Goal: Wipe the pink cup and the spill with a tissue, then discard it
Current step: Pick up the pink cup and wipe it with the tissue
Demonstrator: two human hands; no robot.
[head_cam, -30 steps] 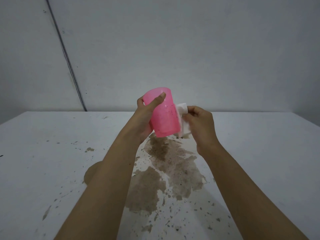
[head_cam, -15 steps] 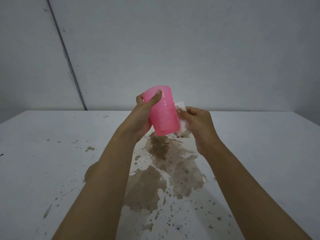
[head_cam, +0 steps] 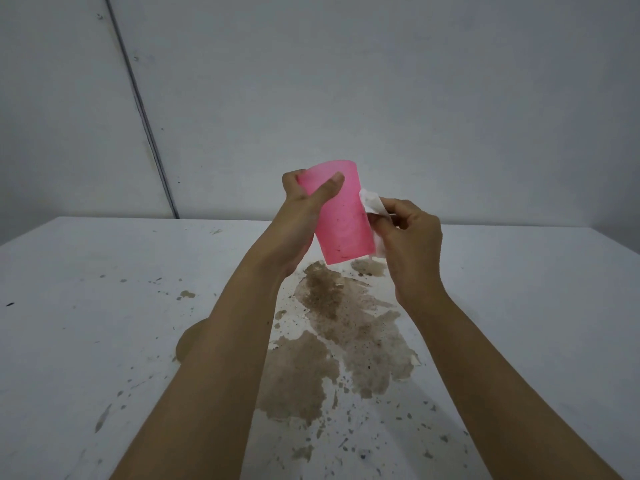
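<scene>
Cup (head_cam: 343, 220), pink with dark specks, is up in the air over the far end of the brown spill (head_cam: 346, 323), mouth up, top leaning left, with the left hand (head_cam: 301, 220) wrapped round its upper part, thumb across the front. Right hand (head_cam: 412, 244) pinches a white tissue (head_cam: 372, 202) in curled fingers, pressed to the cup's right side. Spill spreads on the white worktop (head_cam: 86, 306) beneath both forearms.

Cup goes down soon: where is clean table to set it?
Bare table lies right of the spill, out to the right edge, and along the far strip by the wall. The middle is soaked; the near left carries splashes.
</scene>
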